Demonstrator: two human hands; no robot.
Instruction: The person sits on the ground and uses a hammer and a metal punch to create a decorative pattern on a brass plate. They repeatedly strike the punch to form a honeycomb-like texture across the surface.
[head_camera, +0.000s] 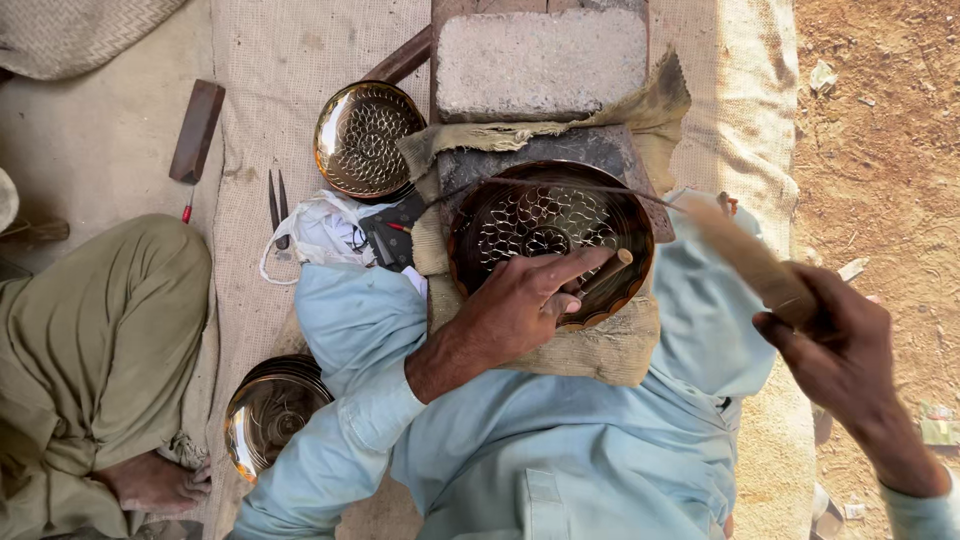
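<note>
While a second person's knee (95, 330) sits at my 9 o'clock, a stacked plate (268, 410) lies at 8 and another (365, 138) at 11. My left hand (520, 305) pinches a punch (605, 272) on the patterned plate (550, 235) at 12. Right hand (835, 350), 3 o'clock, fingers wrapped round a blurred hammer handle (750, 255).
</note>
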